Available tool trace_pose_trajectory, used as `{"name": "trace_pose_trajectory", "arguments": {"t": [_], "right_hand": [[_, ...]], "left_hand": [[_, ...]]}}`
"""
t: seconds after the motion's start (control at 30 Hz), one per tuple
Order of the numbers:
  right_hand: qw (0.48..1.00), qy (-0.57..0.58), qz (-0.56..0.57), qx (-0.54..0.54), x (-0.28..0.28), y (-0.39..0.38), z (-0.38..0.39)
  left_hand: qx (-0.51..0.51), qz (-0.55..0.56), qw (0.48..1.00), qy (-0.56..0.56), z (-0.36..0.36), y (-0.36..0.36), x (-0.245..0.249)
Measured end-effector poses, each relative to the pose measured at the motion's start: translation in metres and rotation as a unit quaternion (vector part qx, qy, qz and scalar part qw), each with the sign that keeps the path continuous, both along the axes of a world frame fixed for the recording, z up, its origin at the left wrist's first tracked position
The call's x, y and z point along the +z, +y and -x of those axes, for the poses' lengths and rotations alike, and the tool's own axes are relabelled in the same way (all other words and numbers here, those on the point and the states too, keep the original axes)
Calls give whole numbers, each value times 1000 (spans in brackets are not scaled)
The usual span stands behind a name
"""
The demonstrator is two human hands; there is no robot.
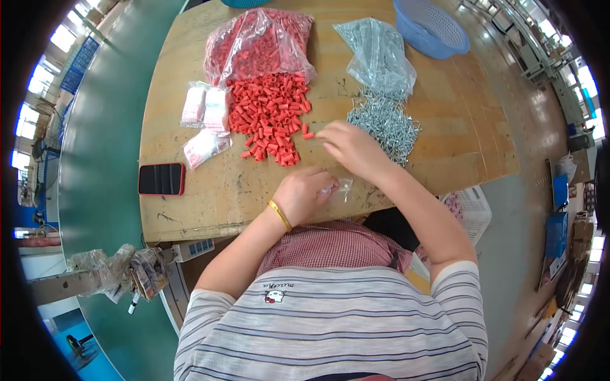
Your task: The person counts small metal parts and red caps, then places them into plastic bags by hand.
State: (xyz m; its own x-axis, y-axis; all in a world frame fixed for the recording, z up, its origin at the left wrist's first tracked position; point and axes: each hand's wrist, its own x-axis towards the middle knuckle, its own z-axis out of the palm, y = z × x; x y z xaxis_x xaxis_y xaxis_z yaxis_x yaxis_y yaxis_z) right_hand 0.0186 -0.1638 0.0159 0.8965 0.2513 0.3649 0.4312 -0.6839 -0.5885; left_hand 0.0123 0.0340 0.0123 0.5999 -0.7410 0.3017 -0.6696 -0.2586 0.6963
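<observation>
My left hand, with a yellow band at the wrist, is closed on a small clear plastic bag near the table's front edge. Part of the bag sticks out past the fingers; its contents are hard to make out. Farther forward, my right hand reaches left with its fingers somewhat apart. Its fingertips are at a loose red plastic sleeve, perhaps touching it. A heap of red tapered sleeves lies just left of that hand. Beyond its wrist spreads a pile of silver screws.
A large clear bag of red sleeves stands behind their heap. Behind the screws lies another clear bag, near a blue basket. Filled small packets and a phone are at left. A white crate stands below the table.
</observation>
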Motion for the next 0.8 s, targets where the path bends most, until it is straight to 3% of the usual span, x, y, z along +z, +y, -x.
{"name": "trace_pose_trajectory", "arguments": {"t": [0.07, 0.13, 0.2, 0.27, 0.3, 0.4, 0.47, 0.6, 0.67, 0.8], "right_hand": [[987, -84, 123, 65, -29, 12, -34], [977, -56, 201, 43, -34, 32, -46], [990, 133, 31, -43, -19, 48, -49], [956, -48, 278, 76, -37, 47, -62], [951, -48, 300, 53, -66, 50, -78], [920, -120, 373, 8, -61, 44, -76], [926, -116, 358, 12, -58, 40, -75], [997, 6, 72, 0, -31, 16, -43], [996, 45, -73, 2, 4, -1, -3], [972, 187, -135, -44, 39, -29, 51]], "left_hand": [[-9, -22, 1000, 11, 1, 5, -10], [3, -34, 999, 18, 8, 11, -8], [11, -55, 998, 43, 7, 20, -17], [15, -40, 998, 50, 9, 14, -3], [17, -32, 998, 53, 11, 12, 4], [4, -18, 999, 42, 6, 4, 2], [1, -22, 999, 36, 5, 0, 2], [-14, 22, 999, -25, -4, -3, -8], [3, 7, 997, -72, -10, -2, -12], [38, -7, 994, -105, -11, -11, 5]]}}
